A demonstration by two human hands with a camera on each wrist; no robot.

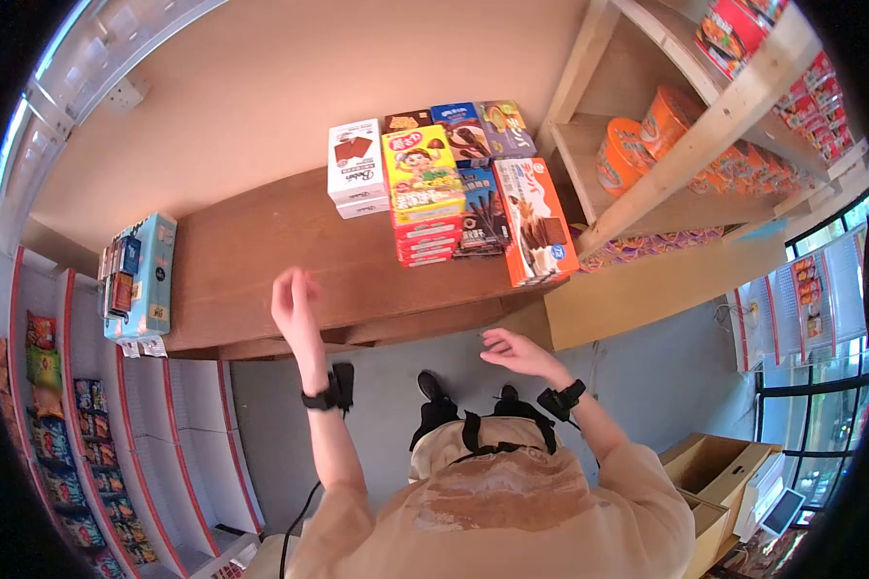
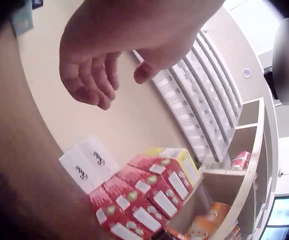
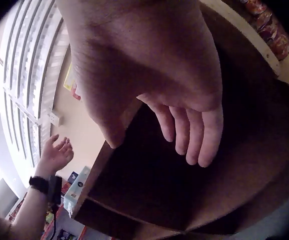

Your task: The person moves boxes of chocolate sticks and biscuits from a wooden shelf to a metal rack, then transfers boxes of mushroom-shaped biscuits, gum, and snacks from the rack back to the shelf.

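Above the front part of the brown table, the left hand (image 1: pixel 295 307) is raised with its fingers loosely bent and nothing in them; the left wrist view shows the same hand (image 2: pixel 104 60) near the stacked boxes. The right hand (image 1: pixel 523 353) hovers over the floor just off the table's front edge, fingers relaxed and holding nothing; its fingers (image 3: pixel 197 135) hang down in the right wrist view. Nearest to the hands are a yellow box (image 1: pixel 421 169) on top of several red boxes (image 1: pixel 425 241), white boxes (image 1: pixel 356 159) and an orange box (image 1: pixel 536 222).
A light-blue box (image 1: pixel 153 280) stands at the left end of the brown table (image 1: pixel 251 232). At right is a wooden shelf (image 1: pixel 734 106) with orange tubs (image 1: pixel 624 154). Snack racks (image 1: pixel 179 444) line the lower left. Cardboard boxes (image 1: pixel 710 468) stand at lower right.
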